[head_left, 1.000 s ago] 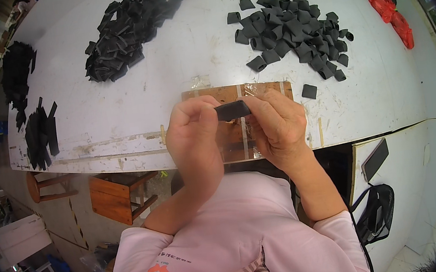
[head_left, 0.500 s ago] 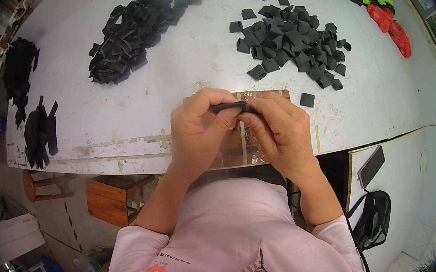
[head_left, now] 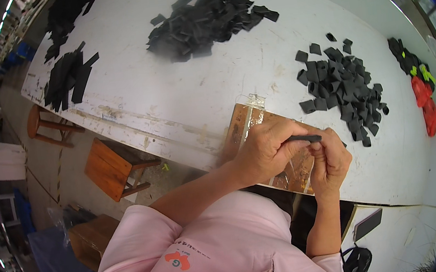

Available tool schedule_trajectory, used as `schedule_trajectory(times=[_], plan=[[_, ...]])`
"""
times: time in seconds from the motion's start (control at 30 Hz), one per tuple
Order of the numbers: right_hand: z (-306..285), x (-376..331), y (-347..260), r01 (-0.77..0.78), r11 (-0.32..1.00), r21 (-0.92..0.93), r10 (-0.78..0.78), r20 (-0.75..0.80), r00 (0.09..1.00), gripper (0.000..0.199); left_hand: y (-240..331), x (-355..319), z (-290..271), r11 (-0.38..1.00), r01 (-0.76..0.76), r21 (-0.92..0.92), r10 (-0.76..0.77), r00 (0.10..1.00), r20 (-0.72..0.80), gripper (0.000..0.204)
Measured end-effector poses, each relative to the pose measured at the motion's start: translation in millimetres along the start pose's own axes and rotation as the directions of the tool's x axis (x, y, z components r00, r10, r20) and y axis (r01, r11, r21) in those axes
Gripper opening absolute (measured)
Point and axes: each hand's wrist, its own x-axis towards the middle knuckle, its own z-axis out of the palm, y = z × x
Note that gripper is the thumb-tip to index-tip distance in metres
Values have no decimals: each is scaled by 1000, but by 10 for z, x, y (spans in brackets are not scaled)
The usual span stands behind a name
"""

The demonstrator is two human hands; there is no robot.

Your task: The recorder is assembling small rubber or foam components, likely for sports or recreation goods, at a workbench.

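My left hand [head_left: 266, 150] and my right hand [head_left: 330, 161] meet over a brown board [head_left: 244, 124] at the near edge of the white table [head_left: 180, 97]. Both pinch one small flat black piece [head_left: 305, 138], held edge-on between the fingertips. A loose heap of black square pieces [head_left: 342, 80] lies just beyond my right hand. A larger pile of black pieces [head_left: 209, 20] sits farther back, toward the left.
More black strips [head_left: 66, 78] lie at the table's left end. Red, green and black items [head_left: 422, 92] sit at the far right edge. Wooden stools [head_left: 113, 168] stand on the floor to the left. A dark phone [head_left: 367, 223] and a bag [head_left: 358, 263] lie at lower right.
The view has swung, so the table now runs diagonally. Both hands stay together over the board, and the black piece has turned from flat to edge-on between the fingertips.
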Motion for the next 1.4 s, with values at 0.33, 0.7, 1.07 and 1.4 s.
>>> schedule_trajectory(times=[0.33,0.7,1.07,1.4], plan=[[-338,565,441,-373,819,436,504,-234,832,40,-1149,93,-647,732,247,635,-75,956,-284,32],[511,-552,1210,-344,843,-414,332,-104,938,21,-2298,636,-1358,21,41,999,-310,950,-33,41],[546,-524,1225,-309,859,-410,290,-110,951,13,-2591,656,-1498,36,-124,992,-57,990,126,7],[550,-532,1248,-305,862,-406,279,-123,952,13,-2137,402,-1371,144,-145,979,84,987,134,12]])
